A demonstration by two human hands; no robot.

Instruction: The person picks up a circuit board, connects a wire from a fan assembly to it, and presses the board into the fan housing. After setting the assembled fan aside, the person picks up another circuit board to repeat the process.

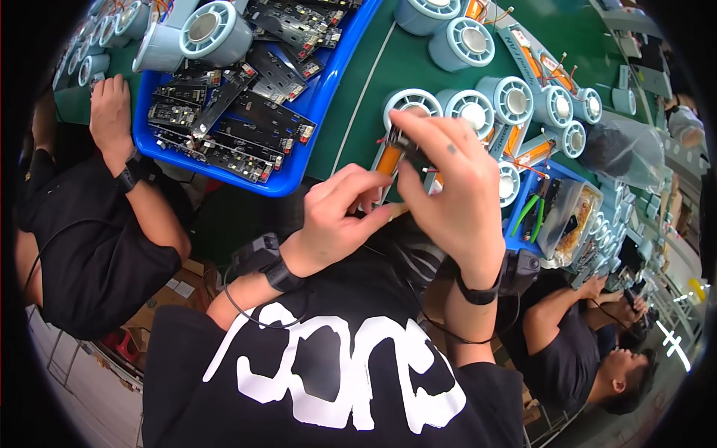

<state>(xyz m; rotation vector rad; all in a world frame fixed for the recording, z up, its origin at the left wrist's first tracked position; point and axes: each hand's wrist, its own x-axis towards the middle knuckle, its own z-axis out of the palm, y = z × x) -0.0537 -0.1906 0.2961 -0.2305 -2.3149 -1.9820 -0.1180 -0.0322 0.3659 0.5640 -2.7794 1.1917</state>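
Observation:
In front of my chest I have a light-blue housing with a round ribbed head (411, 103) and a narrow handle. An orange cylindrical cell (388, 159) lies in that handle. My left hand (332, 216) is closed, its thumb and fingertips pinching the handle's lower end. With bent fingers, my right hand (459, 187) grips a small black part (403, 140) over the handle, just below the head. The right fingers partly cover this part, so its exact shape is hidden.
To the left, a blue tray (278, 183) holds black circuit boards (261, 123) and more housings (216, 31). Several similar housings (515, 101) lie on the green table (358, 97). Right, a blue bin (515, 237) contains green-handled pliers (532, 216). Co-workers sit on both sides, one hand (112, 116) beside the tray.

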